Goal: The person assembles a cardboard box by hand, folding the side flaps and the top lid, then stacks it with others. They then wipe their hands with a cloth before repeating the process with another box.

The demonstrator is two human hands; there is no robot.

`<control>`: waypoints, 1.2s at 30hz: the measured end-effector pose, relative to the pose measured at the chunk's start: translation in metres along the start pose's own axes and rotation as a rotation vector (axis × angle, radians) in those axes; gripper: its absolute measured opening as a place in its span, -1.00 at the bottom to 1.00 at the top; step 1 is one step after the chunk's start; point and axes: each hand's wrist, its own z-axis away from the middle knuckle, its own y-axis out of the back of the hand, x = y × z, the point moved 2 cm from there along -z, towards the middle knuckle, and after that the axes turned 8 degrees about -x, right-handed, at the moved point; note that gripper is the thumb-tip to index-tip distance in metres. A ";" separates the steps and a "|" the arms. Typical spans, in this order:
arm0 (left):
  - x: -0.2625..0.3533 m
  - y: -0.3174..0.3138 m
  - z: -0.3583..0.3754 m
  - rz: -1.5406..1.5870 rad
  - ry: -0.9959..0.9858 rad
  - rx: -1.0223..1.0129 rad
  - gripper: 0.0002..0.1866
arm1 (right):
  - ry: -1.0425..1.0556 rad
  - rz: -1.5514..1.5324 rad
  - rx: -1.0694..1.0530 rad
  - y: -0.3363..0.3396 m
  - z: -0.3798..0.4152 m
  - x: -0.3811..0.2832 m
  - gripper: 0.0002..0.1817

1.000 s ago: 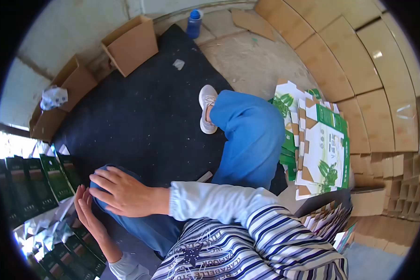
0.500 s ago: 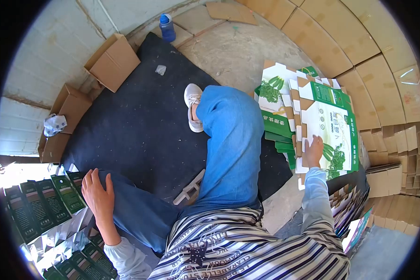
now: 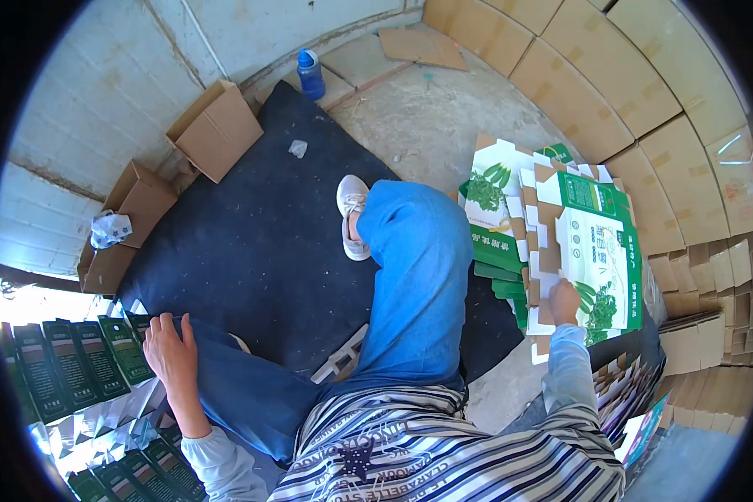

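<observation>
At the right, flat printed cartons (image 3: 594,251), green and white with vegetable pictures, lie in an overlapping pile. My right hand (image 3: 564,302) rests on the lower left part of the top carton, fingers curled; whether they grip its edge is hard to make out. My left hand (image 3: 172,351) lies beside my bent knee at the left, next to a row of dark green printed boxes (image 3: 77,368). Its fingers are slightly apart and nothing shows in them.
Open brown boxes (image 3: 217,132) stand along the wall. A blue bottle (image 3: 311,77) is at the back. Stacked brown cartons (image 3: 611,75) line the right side. A black mat (image 3: 251,234) lies under my legs, with a grey slotted piece (image 3: 340,355) on it.
The view has tilted, so the scene sits lower. My right hand's fingers have curled in on the carton. My left hand has stayed near the dark green boxes.
</observation>
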 end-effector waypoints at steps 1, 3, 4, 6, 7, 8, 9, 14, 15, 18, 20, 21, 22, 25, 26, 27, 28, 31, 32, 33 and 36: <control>0.004 0.007 0.000 -0.007 0.017 -0.015 -0.68 | -0.005 0.020 0.069 0.007 -0.002 0.004 -0.77; 0.005 0.007 -0.001 -0.001 0.021 -0.023 -0.67 | -0.033 0.097 0.220 0.035 -0.003 0.019 -0.81; 0.005 0.004 -0.002 0.011 0.010 -0.014 -0.66 | -0.041 0.090 0.276 0.055 -0.006 0.028 -0.82; 0.008 0.000 -0.002 0.057 -0.015 -0.020 -0.65 | -0.038 0.087 0.436 0.108 -0.010 0.037 -0.80; 0.009 0.000 -0.003 0.089 -0.033 -0.033 -0.64 | -0.030 0.089 0.539 0.143 -0.009 0.039 -0.79; 0.011 0.000 -0.005 0.123 -0.052 -0.044 -0.63 | -0.067 0.094 0.571 0.181 -0.008 0.036 -0.77; 0.015 0.002 -0.008 0.171 -0.080 -0.022 -0.63 | -0.106 0.100 0.605 0.220 -0.006 0.032 -0.75; 0.038 0.016 -0.034 0.493 -0.262 0.009 -0.61 | 0.136 -0.302 0.989 0.348 0.005 -0.011 -0.64; 0.040 0.020 -0.041 0.557 -0.299 0.004 -0.61 | 0.183 -0.416 0.994 0.362 0.004 -0.026 -0.64; 0.046 0.035 -0.064 0.800 -0.406 -0.089 -0.63 | 0.352 -0.758 0.958 0.397 -0.006 -0.086 -0.63; 0.040 0.020 -0.080 1.001 -0.393 -0.246 -0.64 | 0.455 -0.964 0.898 0.418 -0.013 -0.130 -0.62; 0.037 -0.002 -0.094 1.061 -0.388 -0.304 -0.63 | 0.515 -1.053 0.886 0.430 -0.015 -0.157 -0.62; 0.034 -0.031 -0.104 0.877 -0.369 -0.195 -0.61 | 0.574 -1.138 0.870 0.442 -0.013 -0.186 -0.62; 0.025 -0.056 -0.111 0.854 -0.259 -0.038 -0.51 | 0.750 -1.428 0.744 0.465 -0.018 -0.260 -0.60; 0.023 -0.050 -0.110 1.010 -0.185 -0.048 -0.48 | 0.806 -1.487 0.677 0.469 -0.015 -0.285 -0.60; 0.021 -0.038 -0.108 1.168 -0.116 -0.058 -0.46 | 0.856 -1.541 0.605 0.469 -0.012 -0.309 -0.59; 0.016 -0.033 -0.107 1.240 -0.101 -0.056 -0.39 | 0.836 -1.432 0.680 0.462 -0.010 -0.331 -0.59; 0.006 -0.034 -0.110 1.430 0.033 0.000 -0.33 | 0.903 -1.383 0.606 0.430 0.019 -0.397 -0.62; 0.001 -0.029 -0.109 1.494 0.045 -0.061 -0.24 | 0.926 -1.280 0.604 0.416 0.032 -0.414 -0.64; -0.003 -0.025 -0.108 1.574 0.074 -0.079 -0.21 | 0.948 -1.181 0.603 0.401 0.046 -0.430 -0.66; -0.007 -0.021 -0.104 1.790 0.130 -0.096 -0.02 | 1.034 -1.125 0.379 0.349 0.090 -0.464 -0.69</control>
